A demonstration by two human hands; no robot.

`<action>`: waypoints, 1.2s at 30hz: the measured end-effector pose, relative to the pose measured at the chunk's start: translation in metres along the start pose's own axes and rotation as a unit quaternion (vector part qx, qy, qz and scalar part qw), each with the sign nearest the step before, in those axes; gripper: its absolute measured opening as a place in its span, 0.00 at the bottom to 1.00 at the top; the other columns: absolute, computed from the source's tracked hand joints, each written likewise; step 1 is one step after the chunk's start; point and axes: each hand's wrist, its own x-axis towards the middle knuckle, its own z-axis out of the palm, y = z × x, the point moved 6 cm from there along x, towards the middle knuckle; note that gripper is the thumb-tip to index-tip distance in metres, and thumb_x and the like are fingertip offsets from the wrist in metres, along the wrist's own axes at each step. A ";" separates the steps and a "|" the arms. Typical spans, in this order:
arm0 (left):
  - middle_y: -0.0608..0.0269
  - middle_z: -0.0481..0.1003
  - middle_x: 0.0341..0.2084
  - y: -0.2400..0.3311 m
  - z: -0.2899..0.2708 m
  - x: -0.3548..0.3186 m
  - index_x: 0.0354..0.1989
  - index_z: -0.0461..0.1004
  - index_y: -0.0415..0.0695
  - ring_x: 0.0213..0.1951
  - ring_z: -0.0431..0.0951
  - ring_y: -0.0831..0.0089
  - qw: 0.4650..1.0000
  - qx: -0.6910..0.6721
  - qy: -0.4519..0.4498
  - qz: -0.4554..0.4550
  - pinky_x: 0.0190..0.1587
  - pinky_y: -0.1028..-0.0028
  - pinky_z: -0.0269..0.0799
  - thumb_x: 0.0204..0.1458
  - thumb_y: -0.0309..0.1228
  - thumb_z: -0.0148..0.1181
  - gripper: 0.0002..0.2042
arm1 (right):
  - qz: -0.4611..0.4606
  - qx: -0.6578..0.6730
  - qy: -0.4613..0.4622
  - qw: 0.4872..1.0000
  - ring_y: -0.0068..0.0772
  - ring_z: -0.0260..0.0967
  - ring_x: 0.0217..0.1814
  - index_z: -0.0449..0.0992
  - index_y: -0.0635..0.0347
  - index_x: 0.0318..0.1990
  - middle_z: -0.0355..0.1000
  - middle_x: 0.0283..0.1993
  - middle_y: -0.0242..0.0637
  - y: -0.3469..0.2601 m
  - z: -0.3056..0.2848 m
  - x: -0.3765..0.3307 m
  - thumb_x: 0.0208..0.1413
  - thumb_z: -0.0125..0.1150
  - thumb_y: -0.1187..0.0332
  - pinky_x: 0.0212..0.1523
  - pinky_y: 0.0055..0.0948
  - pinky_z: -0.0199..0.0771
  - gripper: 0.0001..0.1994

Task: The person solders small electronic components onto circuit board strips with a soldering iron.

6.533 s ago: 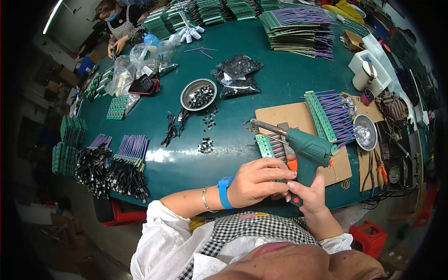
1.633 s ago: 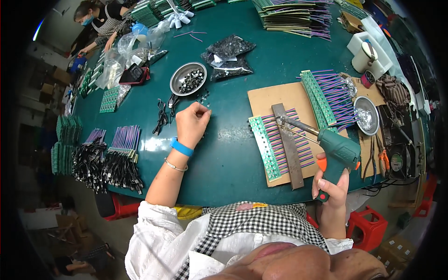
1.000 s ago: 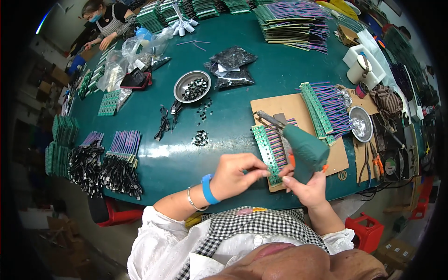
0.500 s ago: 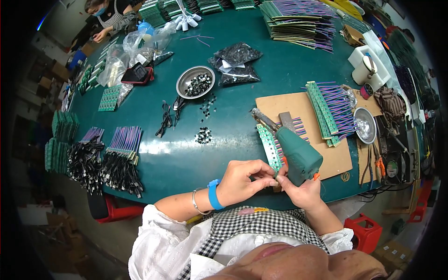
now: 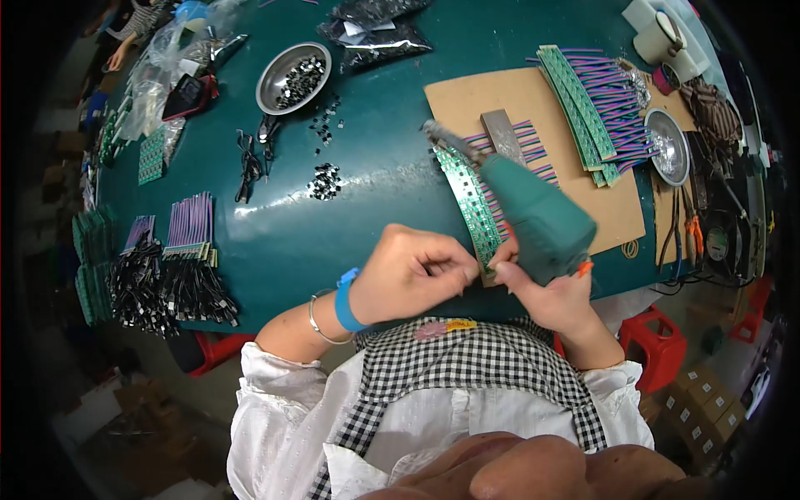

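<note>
Left hand: the left hand (image 5: 412,272), with a blue wristband (image 5: 344,299), is curled at the near table edge, fingertips pinched together at the near end of the green circuit strip (image 5: 469,204); what they pinch is too small to tell.
Right hand: the right hand (image 5: 546,292) is wrapped closed around the handle of the teal electric screwdriver (image 5: 533,215), touching the left hand's fingertips.
Screwdriver: tilted, bit pointing far-left over the strip.
Circuit strip: lies on the left edge of the cardboard sheet (image 5: 467,100), wires fanning right.
Table: dark green table (image 5: 375,175).
Far left: metal bowl (image 5: 292,77) holding small dark parts.
Far right: stacked green strips with purple wires (image 5: 592,104), beside a round metal dish (image 5: 669,146).
</note>
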 end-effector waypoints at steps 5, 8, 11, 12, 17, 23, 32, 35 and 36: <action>0.61 0.75 0.20 -0.039 -0.031 0.012 0.29 0.74 0.34 0.21 0.73 0.80 0.969 -0.115 0.091 -0.198 0.25 0.82 0.71 0.52 0.24 0.54 0.05 | -0.023 0.073 0.055 0.996 0.23 0.68 0.28 0.64 0.70 0.48 0.69 0.42 0.42 -0.009 -0.029 -0.009 0.45 0.57 0.83 0.27 0.22 0.71 0.20; 0.61 0.75 0.20 -0.046 -0.037 0.023 0.29 0.74 0.35 0.20 0.73 0.80 0.963 -0.109 0.101 -0.224 0.25 0.82 0.71 0.51 0.24 0.54 0.05 | -0.083 0.093 0.032 0.992 0.26 0.66 0.26 0.55 0.75 0.55 0.60 0.54 0.53 -0.007 -0.044 -0.014 0.44 0.55 0.84 0.23 0.23 0.72 0.28; 0.61 0.75 0.20 -0.057 -0.044 0.034 0.28 0.74 0.35 0.20 0.74 0.79 0.960 -0.120 0.105 -0.231 0.25 0.82 0.71 0.51 0.24 0.55 0.05 | -0.053 0.079 0.089 0.991 0.28 0.65 0.18 0.57 0.79 0.51 0.61 0.50 0.58 -0.002 -0.053 -0.021 0.40 0.61 0.76 0.14 0.22 0.68 0.29; 0.61 0.75 0.20 -0.059 -0.045 0.035 0.28 0.74 0.35 0.20 0.74 0.79 0.959 -0.120 0.106 -0.236 0.25 0.82 0.71 0.51 0.24 0.55 0.05 | -0.049 0.081 0.088 0.992 0.28 0.65 0.18 0.57 0.79 0.51 0.61 0.50 0.58 0.000 -0.055 -0.022 0.40 0.61 0.76 0.14 0.22 0.68 0.29; 0.62 0.74 0.18 -0.060 -0.048 0.041 0.26 0.73 0.34 0.19 0.72 0.81 0.955 -0.128 0.107 -0.246 0.23 0.82 0.70 0.50 0.26 0.56 0.06 | -0.029 0.094 0.096 0.990 0.27 0.63 0.17 0.57 0.79 0.50 0.62 0.48 0.56 0.006 -0.065 -0.029 0.40 0.62 0.75 0.13 0.21 0.67 0.29; 0.62 0.74 0.19 -0.064 -0.048 0.041 0.27 0.73 0.34 0.19 0.72 0.81 0.955 -0.132 0.102 -0.246 0.24 0.82 0.70 0.50 0.25 0.56 0.06 | -0.012 0.112 0.050 0.992 0.27 0.67 0.23 0.57 0.74 0.54 0.64 0.50 0.57 0.007 -0.066 -0.027 0.41 0.61 0.81 0.22 0.21 0.70 0.29; 0.61 0.75 0.20 -0.067 -0.047 0.041 0.26 0.73 0.36 0.20 0.74 0.78 0.957 -0.138 0.100 -0.234 0.25 0.82 0.71 0.51 0.26 0.56 0.06 | 0.044 0.102 0.059 0.992 0.27 0.66 0.24 0.60 0.74 0.52 0.64 0.49 0.55 0.016 -0.063 -0.033 0.41 0.62 0.80 0.22 0.21 0.70 0.28; 0.60 0.75 0.20 -0.067 -0.047 0.039 0.26 0.73 0.36 0.21 0.74 0.78 0.958 -0.136 0.101 -0.233 0.25 0.82 0.71 0.51 0.26 0.55 0.06 | 0.033 0.095 0.040 0.994 0.27 0.66 0.24 0.60 0.74 0.52 0.64 0.48 0.53 0.016 -0.062 -0.030 0.41 0.61 0.80 0.22 0.21 0.70 0.27; 0.60 0.75 0.20 -0.067 -0.047 0.039 0.27 0.73 0.36 0.21 0.74 0.78 0.958 -0.135 0.100 -0.231 0.25 0.82 0.71 0.51 0.26 0.55 0.06 | 0.033 0.094 0.038 0.994 0.27 0.66 0.24 0.60 0.74 0.52 0.64 0.48 0.53 0.016 -0.062 -0.030 0.41 0.61 0.80 0.22 0.21 0.70 0.27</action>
